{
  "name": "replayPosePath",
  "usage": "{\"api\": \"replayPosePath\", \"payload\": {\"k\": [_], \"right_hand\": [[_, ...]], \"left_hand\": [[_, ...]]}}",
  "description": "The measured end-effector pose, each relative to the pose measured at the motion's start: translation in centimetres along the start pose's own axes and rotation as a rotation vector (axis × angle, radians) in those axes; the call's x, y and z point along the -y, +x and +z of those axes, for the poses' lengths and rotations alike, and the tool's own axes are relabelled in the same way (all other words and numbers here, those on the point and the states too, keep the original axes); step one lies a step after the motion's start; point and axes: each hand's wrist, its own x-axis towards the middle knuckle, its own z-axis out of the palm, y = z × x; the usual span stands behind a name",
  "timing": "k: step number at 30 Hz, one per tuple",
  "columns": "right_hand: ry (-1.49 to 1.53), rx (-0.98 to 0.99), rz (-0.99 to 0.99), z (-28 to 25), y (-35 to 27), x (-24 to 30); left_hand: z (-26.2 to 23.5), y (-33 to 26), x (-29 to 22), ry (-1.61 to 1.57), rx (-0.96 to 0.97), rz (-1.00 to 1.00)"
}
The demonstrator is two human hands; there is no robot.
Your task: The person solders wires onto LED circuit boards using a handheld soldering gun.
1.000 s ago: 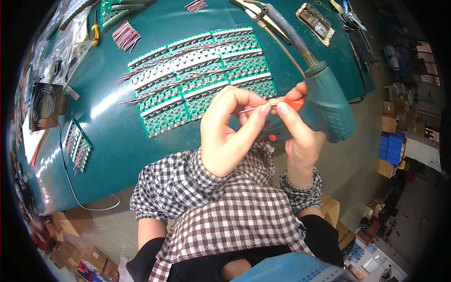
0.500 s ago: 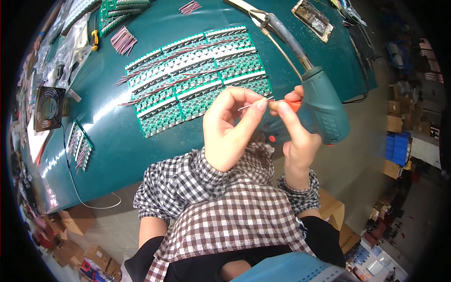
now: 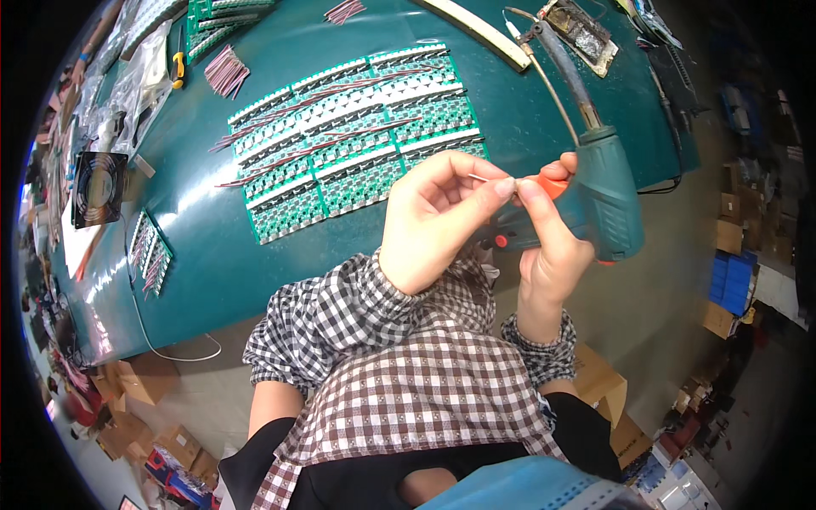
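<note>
My left hand (image 3: 438, 225) is closed in a pinch on a thin wire (image 3: 478, 178), whose pale end shows above the thumb. Close against it, my right hand (image 3: 554, 259) curls around the handle of a green soldering gun (image 3: 616, 200), fingers by its orange trigger (image 3: 552, 185). Thumb and fingertip of that hand meet the left fingertips; what lies between them is too small to make out. The gun's metal barrel (image 3: 568, 76) points away from me, a thin tube alongside it. Panels of green circuit boards (image 3: 357, 183) lie left of my hands, with dark red wires (image 3: 340, 153) across them.
Bundles of wires (image 3: 226, 72) lie beyond the boards. A small fan (image 3: 99, 189) stands at the left, near a smaller wired board (image 3: 150, 253). Stacked boards (image 3: 212, 25), a yellow-handled tool (image 3: 178, 70) and a stained metal tray (image 3: 586, 38) sit at the back.
Both hands and the soldering gun have shifted right in the picture. The fingertips have drawn closer together, and less of the wire shows. A pale curved strip shows more fully behind the gun.
</note>
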Motion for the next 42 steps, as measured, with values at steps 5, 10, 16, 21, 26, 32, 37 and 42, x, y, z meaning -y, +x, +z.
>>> {"api": "replayPosePath", "payload": {"k": [5, 10, 16, 21, 26, 32, 37, 42], "right_hand": [[0.054, -0.048, 0.040, -0.1, -0.6, -0.1], [-0.013, 0.004, 0.031, -0.7, -1.3, -0.4], [-0.128, 0.079, -0.021, -1.3, 0.9, 0.2], [-0.226, 0.161, 0.065, -0.5, 0.9, 0.9], [-0.271, 0.181, 0.067, -0.1, 1.4, 0.3], [-0.237, 0.157, 0.071, -0.4, 2.1, 0.0], [-0.211, 0.132, 0.146, -0.1, 2.4, 0.3], [-0.252, 0.139, 0.124, 0.0, 2.6, 0.0]], "left_hand": [[0.2, 0.2, 0.4, -0.254, 0.004, -0.146], [0.4, 0.3, 0.1, -0.095, -0.001, -0.020], [-0.4, 0.3, -1.6, 0.164, 0.053, -0.035], [-0.4, 0.1, -1.2, 0.938, -0.038, 0.519], [-1.0, 0.8, -0.1, 1.155, -0.009, 0.941], [-0.8, 0.6, -1.0, 1.005, 0.013, 0.570], [-0.8, 1.0, -0.7, 0.502, -0.042, 0.112], [-0.3, 1.3, -0.3, 0.462, -0.076, 0.100]]}}
